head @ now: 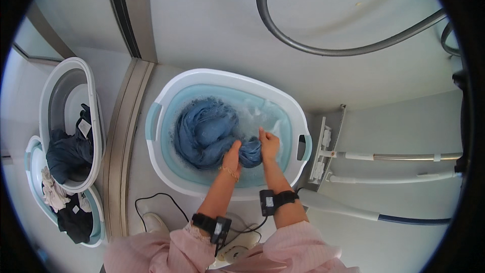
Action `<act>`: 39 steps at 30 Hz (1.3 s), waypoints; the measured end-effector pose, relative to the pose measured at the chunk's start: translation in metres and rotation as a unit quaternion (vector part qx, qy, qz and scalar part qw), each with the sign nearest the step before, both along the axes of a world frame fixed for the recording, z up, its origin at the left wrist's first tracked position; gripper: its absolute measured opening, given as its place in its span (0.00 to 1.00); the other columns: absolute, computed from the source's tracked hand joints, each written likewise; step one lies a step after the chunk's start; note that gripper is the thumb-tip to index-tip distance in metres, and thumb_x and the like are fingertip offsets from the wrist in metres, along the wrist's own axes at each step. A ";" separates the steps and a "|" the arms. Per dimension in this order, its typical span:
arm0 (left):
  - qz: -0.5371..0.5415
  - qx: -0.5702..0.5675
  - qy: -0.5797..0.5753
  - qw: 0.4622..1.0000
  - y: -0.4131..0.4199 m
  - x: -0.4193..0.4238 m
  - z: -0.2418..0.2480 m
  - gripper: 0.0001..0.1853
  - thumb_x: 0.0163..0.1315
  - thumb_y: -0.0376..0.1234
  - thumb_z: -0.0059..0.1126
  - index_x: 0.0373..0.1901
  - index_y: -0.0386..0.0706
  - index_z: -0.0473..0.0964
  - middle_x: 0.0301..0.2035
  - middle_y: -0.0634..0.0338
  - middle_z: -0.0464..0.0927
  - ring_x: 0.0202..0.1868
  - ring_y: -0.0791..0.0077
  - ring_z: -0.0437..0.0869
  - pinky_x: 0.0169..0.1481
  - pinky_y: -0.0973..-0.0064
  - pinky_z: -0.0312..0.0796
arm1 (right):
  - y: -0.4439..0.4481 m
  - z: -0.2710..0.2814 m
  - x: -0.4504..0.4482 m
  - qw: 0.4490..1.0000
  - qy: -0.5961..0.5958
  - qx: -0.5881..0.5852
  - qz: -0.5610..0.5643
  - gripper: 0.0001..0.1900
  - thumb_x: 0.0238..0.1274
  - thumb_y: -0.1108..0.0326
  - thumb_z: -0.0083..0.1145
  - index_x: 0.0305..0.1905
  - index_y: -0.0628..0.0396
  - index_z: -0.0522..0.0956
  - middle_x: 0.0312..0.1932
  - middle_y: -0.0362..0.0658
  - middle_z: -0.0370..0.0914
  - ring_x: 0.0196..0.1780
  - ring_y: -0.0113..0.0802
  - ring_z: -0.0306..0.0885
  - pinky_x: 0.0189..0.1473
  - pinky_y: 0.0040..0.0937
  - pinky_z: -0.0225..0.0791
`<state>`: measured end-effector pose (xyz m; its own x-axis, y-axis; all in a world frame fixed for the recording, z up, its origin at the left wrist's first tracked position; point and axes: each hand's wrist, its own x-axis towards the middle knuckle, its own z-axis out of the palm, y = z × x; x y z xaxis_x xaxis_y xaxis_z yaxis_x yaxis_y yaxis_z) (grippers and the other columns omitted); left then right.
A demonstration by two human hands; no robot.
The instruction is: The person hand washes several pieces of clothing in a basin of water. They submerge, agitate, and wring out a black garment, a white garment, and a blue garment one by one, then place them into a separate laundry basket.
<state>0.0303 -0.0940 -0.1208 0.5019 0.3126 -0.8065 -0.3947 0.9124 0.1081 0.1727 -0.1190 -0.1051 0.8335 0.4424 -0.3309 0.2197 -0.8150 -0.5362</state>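
Note:
A white and light-blue plastic tub (227, 77) stands on the floor before me, holding soapy water. In it lies a wet blue cloth garment (206, 127), bunched in a coil on the left side. My left hand (231, 155) grips a narrow stretch of this fabric near the tub's middle. Just to the right, my right hand (269, 146) is closed on the gathered end of the same cloth. A short bulge of fabric shows between the two hands. Suds float at the right end of the water.
Left, beyond a metal door track (123, 140), a grey-and-white basket (91, 83) holds dark clothes, partly over a blue-and-white basket (32, 159) of black and pale clothes. A grey hose (326, 51) loops above. Mop handles (405, 157) and a squeegee-like head (322, 151) stand right. Black cables (163, 194) run near my feet.

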 end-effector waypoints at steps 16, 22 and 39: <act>0.097 0.104 -0.260 0.955 0.021 -0.033 0.057 0.37 0.67 0.60 0.50 0.60 0.37 0.70 0.58 0.49 0.74 0.63 0.60 0.73 0.71 0.63 0.59 | -0.011 0.125 -0.055 0.905 0.327 0.222 0.155 0.39 0.32 0.69 0.77 0.58 0.62 0.72 0.46 0.41 0.78 0.52 0.30 0.75 0.60 0.29 0.64; 0.350 0.035 -0.322 0.879 0.054 -0.061 0.073 0.35 0.66 0.53 0.58 0.61 0.33 0.66 0.52 0.54 0.77 0.55 0.60 0.77 0.62 0.56 0.71 | -0.032 0.163 -0.034 0.839 0.439 0.310 0.088 0.38 0.33 0.66 0.67 0.59 0.66 0.72 0.49 0.48 0.79 0.54 0.40 0.77 0.63 0.33 0.65; -0.290 0.439 0.389 0.756 0.009 0.014 -0.042 0.41 0.61 0.59 0.55 0.64 0.33 0.69 0.67 0.35 0.63 0.68 0.39 0.64 0.72 0.57 0.58 | 0.008 -0.080 0.008 0.988 -0.013 -0.115 0.101 0.29 0.55 0.53 0.67 0.60 0.54 0.76 0.57 0.56 0.75 0.58 0.51 0.74 0.61 0.43 0.68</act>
